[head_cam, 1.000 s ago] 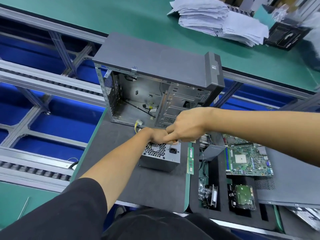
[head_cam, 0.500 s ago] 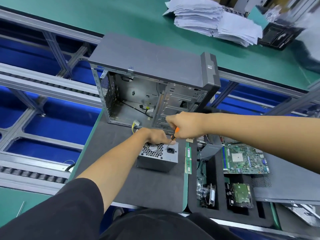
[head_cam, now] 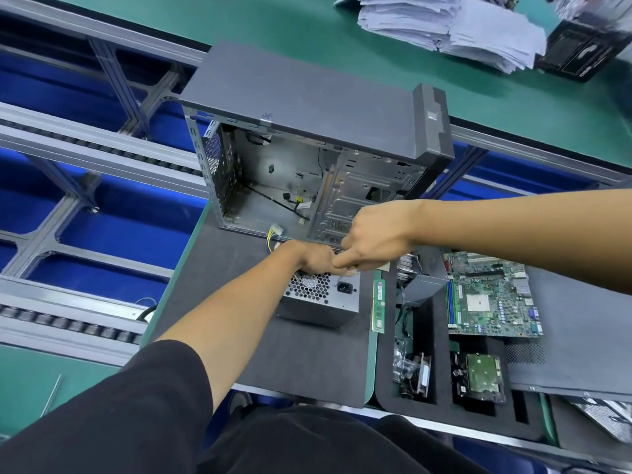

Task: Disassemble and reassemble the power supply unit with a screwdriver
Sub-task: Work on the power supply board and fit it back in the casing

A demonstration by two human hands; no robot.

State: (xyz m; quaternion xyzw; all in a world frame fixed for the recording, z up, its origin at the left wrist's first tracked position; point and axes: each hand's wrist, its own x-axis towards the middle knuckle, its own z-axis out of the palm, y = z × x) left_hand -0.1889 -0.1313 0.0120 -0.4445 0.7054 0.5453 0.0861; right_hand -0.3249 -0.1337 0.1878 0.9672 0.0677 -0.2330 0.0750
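From the head camera, the power supply unit (head_cam: 319, 301) sat on the dark foam mat (head_cam: 307, 364), just in front of the open computer case (head_cam: 307, 155), with its fan grille and mains socket facing the person. The left hand (head_cam: 316, 258) lay over the unit's top far edge, fingers curled down behind it, so that the fingertips were hidden. The right hand (head_cam: 374, 237) was closed in a fist just above and touching the left one, fingers curled round something; the screwdriver itself could not be made out, as the fist covered the handle and only a thin dark line below the knuckles, near the socket, may have been its shaft. Where any tip met the unit could not be told. A short bundle of yellow wires with a white connector (head_cam: 275, 232) showed at the case's lower edge, partly behind the left wrist. To the right, a memory stick (head_cam: 378, 306) lay along the mat's edge, and a foam tray (head_cam: 441, 340) held a motherboard (head_cam: 492, 295), a hard drive (head_cam: 478, 378) and smaller parts too blurred to name. A stack of papers (head_cam: 448, 27) lay on the far green bench, cut off by the upper edge.
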